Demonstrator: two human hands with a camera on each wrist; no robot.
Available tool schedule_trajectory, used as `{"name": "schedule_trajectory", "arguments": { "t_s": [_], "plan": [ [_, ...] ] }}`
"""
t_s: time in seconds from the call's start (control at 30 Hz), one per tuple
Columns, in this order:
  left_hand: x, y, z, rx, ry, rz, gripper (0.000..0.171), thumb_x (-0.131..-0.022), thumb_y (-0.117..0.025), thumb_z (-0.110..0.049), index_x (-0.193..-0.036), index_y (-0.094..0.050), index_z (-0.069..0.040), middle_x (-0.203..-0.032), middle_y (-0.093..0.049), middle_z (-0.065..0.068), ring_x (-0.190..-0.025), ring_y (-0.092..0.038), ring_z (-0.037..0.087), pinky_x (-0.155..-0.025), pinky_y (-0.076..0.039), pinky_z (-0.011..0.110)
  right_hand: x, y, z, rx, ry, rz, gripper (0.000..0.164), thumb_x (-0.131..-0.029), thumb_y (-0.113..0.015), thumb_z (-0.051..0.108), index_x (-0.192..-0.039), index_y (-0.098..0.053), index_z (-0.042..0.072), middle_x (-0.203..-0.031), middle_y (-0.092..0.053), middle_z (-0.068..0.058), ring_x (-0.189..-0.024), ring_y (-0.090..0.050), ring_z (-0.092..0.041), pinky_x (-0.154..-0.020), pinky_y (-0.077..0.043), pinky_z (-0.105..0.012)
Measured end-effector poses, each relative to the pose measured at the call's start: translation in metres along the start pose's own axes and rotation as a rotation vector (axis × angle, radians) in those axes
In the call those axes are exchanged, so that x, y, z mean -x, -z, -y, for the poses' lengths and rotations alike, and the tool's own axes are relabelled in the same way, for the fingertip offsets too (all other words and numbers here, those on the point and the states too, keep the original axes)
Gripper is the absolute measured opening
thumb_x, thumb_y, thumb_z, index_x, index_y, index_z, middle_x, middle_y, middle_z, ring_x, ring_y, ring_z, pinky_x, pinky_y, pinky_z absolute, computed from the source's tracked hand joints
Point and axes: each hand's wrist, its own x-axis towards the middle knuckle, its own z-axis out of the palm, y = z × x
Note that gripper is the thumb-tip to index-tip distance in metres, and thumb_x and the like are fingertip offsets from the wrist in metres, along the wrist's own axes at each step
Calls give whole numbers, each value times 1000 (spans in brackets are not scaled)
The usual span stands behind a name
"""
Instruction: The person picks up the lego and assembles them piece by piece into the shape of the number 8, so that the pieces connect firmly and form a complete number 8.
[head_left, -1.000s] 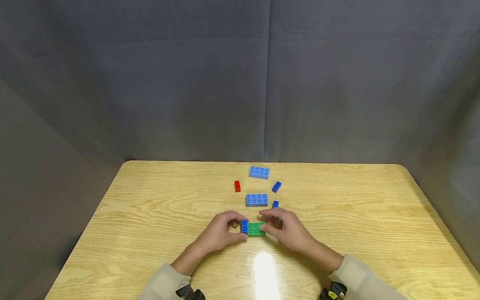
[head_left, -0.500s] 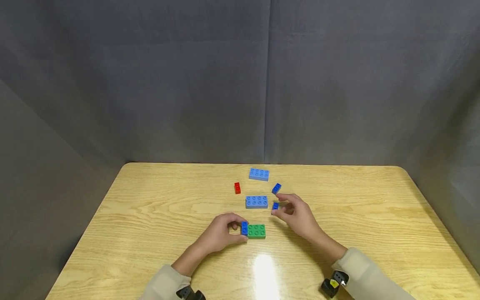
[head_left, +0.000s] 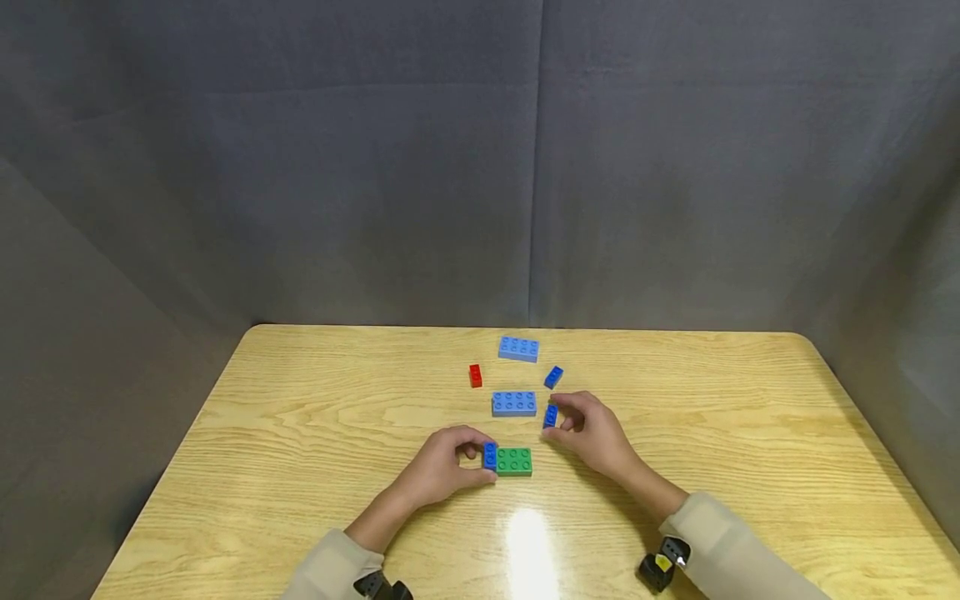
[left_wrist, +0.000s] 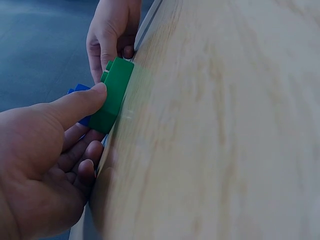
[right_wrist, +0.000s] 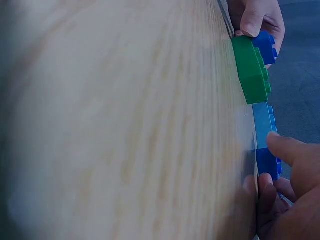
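A green toy building brick (head_left: 513, 461) lies on the table with a small dark blue brick (head_left: 490, 456) attached on its left end. My left hand (head_left: 446, 468) pinches that end between thumb and fingers; the left wrist view shows the thumb (left_wrist: 92, 102) pressed against the green brick's side. Farther right, my right hand (head_left: 592, 429) holds another small dark blue brick (head_left: 551, 416) flat on the table, thumb at its near end and a finger at its far end. In the right wrist view this brick (right_wrist: 268, 163) shows between thumb and fingers.
Beyond the hands lie a light blue brick (head_left: 513, 404), a second light blue brick (head_left: 518, 349) near the far edge, a small red brick (head_left: 476, 376) and a third dark blue brick (head_left: 553, 377). Grey cloth (head_left: 375, 167) surrounds the wooden table (head_left: 300, 417).
My right hand has left the green brick's right end and moved away to the right, taking hold of the small dark blue brick there. My left hand has stayed in place.
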Motion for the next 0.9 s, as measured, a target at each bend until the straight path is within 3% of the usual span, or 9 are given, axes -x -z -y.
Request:
{"name": "schedule_trajectory", "arguments": {
  "t_s": [0.4,0.7,0.9],
  "plan": [
    [-1,1,0,3,1,1,34,-82,-87,-16,-112,-74,-8,-93,-63,-2,-85,-53,16,-72,-45,25,-1,-2,-1,4,39,-31,39,-83,-83,1,-119,-70,-4,-107,-64,-11,-80,-60,-11,-69,-55,-23],
    [-1,0,-1,-2,4,-3,34,-81,-88,-15,-112,-74,-6,-93,-63,1,-86,-52,18,-72,-44,26,0,0,-1,-26,-15,-33,40,-85,-83,4,-122,-70,-2,-98,-67,-7,-80,-60,-12,-71,-53,-23],
    [-1,-1,-1,-4,6,-1,35,-82,-88,-15,-112,-74,-7,-93,-63,1,-86,-52,18,-72,-44,26,1,3,2,-36,-5,-6,38,-87,-80,4,-123,-70,-2,-94,-68,-6,-80,-61,-15,-69,-54,-24]
  ]
}}
